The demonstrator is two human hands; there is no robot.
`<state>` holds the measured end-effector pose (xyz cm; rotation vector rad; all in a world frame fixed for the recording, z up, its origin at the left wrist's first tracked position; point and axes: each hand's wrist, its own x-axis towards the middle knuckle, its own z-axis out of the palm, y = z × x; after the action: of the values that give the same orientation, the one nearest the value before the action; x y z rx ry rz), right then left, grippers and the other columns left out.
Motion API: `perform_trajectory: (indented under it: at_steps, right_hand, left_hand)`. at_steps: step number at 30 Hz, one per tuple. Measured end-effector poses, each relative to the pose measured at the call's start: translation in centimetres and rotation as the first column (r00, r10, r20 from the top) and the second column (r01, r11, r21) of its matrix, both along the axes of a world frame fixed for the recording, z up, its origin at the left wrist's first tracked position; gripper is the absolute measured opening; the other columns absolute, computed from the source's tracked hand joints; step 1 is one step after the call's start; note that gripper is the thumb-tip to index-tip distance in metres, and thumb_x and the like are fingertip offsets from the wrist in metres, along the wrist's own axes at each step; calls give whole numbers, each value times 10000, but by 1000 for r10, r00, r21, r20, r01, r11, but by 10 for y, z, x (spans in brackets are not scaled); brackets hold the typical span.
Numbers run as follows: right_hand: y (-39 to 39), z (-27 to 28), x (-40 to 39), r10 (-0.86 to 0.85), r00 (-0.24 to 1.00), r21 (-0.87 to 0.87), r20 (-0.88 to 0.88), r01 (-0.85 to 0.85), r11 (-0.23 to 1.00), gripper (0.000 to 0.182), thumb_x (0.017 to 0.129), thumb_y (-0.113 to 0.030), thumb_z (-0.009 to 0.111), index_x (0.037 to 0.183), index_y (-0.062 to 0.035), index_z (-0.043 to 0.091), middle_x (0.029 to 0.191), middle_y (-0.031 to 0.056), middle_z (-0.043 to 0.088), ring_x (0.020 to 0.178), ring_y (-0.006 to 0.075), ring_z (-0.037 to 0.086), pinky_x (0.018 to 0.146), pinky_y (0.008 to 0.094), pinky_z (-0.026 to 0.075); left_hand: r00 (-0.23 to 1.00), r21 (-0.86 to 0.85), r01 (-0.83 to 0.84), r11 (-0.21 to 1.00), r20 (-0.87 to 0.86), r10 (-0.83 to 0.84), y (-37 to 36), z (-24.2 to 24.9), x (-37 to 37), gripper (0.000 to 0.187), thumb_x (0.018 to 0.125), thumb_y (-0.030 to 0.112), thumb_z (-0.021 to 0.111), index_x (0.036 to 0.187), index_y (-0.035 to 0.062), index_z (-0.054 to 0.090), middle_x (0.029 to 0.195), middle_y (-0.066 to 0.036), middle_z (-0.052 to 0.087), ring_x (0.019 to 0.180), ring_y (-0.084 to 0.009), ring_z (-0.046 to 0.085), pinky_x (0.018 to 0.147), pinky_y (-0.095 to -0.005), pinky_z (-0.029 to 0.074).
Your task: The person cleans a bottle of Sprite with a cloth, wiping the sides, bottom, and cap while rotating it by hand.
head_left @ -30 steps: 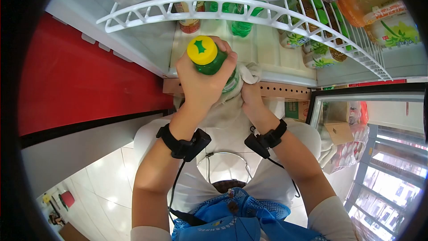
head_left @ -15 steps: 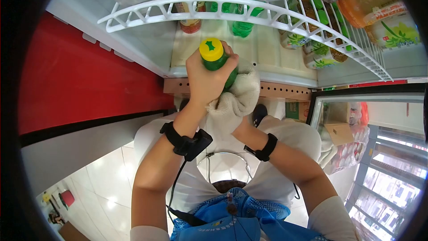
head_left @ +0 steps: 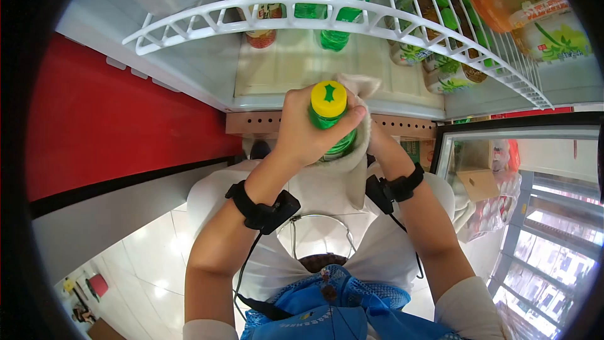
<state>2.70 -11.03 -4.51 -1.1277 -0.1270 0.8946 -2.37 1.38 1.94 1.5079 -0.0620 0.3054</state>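
A green bottle [head_left: 343,145] with a yellow cap [head_left: 329,99] stands tilted in front of the open fridge. My left hand [head_left: 302,127] is wrapped round its upper part, just below the cap. On the bottle's right side lies a pale cloth [head_left: 358,167], whose end hangs down below the bottle. My right hand [head_left: 377,141] presses the cloth against the bottle from behind; its fingers are mostly hidden by the cloth.
Above the hands a white wire shelf [head_left: 270,16] carries large bottles. Behind it, a green bottle [head_left: 335,39] and a red-based bottle [head_left: 260,38] stand on the fridge floor [head_left: 277,75]. An open glass door [head_left: 443,145] is at the right, a red panel [head_left: 126,119] at the left.
The bottle and my left hand have moved right and slightly down. My right hand has shifted up and right, and the cloth now lies along the bottle's right side with its end hanging.
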Motion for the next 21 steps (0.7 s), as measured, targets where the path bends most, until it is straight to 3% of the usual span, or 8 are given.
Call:
perform_trajectory:
  at_steps: [2, 6, 11, 15, 16, 17, 19, 21]
  right_hand:
    - [-3, 17, 4, 195, 972, -135, -133, -213, 968, 487, 816, -411, 459, 1096, -13, 476, 1060, 65, 524, 920, 122, 512, 806, 247, 409]
    - [-8, -5, 13, 275, 949, -313, -153, -310, 897, 502, 808, -414, 473, 1100, -7, 477, 1069, 69, 524, 919, 115, 512, 813, 239, 407]
    - [6, -8, 6, 159, 980, -117, -116, -173, 978, 442, 850, -362, 421, 1114, -10, 471, 1064, 65, 526, 924, 120, 509, 814, 243, 404]
    - [27, -14, -7, -104, 994, -5, -30, 104, 995, 448, 892, -354, 297, 1106, 3, 463, 1048, 74, 528, 921, 143, 509, 823, 262, 395]
    - [28, -16, -8, -83, 977, -103, 198, 105, 989, 485, 899, -363, 241, 1121, 22, 436, 1043, 91, 523, 933, 156, 501, 822, 266, 385]
    - [30, -18, -11, -83, 977, -101, 198, 105, 989, 485, 899, -363, 241, 1121, 22, 436, 1043, 91, 523, 933, 156, 501, 822, 266, 385]
    - [34, -18, -14, -260, 881, -103, 395, 323, 941, 477, 901, -348, 238, 1125, 27, 431, 1045, 104, 517, 948, 161, 490, 822, 265, 376]
    - [35, -27, -10, -322, 876, -92, 359, 377, 922, 445, 895, -325, 274, 1123, 23, 433, 1058, 114, 509, 963, 166, 481, 832, 273, 371]
  left_hand:
    - [1000, -71, 26, 997, -15, -27, -1, -1, 0, 127, 697, 94, 625, 703, -2, 542, 614, -35, 566, 579, -87, 519, 572, -223, 425]
    - [1000, -143, -16, 990, -26, 12, -2, -5, 2, 122, 703, 87, 617, 691, -3, 536, 591, -39, 561, 572, -82, 519, 565, -217, 423]
    - [988, -161, -150, 976, -55, 142, 5, -4, 5, 127, 712, 96, 613, 687, -5, 539, 588, -35, 560, 566, -82, 515, 561, -217, 418]
    - [972, -161, -235, 959, -70, 226, 10, 1, 10, 145, 717, 116, 611, 682, -5, 539, 590, -37, 560, 553, -89, 506, 563, -226, 413]
    - [958, -27, -285, 958, -35, 284, 9, 2, 11, 141, 712, 114, 609, 689, -7, 540, 598, -40, 557, 558, -97, 508, 561, -228, 411]
    - [942, 105, -335, 936, 8, 336, 9, 3, 11, 138, 708, 111, 607, 695, -9, 540, 606, -44, 553, 563, -105, 510, 559, -230, 409]
    - [951, 127, -307, 943, 16, 307, 10, -8, 15, 153, 676, 115, 621, 720, -9, 543, 740, -69, 564, 684, -150, 532, 636, -255, 412]
    - [936, 434, -341, 834, 235, 261, 12, -11, 17, 211, 684, 46, 592, 880, -5, 531, 787, -22, 539, 696, -93, 494, 659, -207, 383]
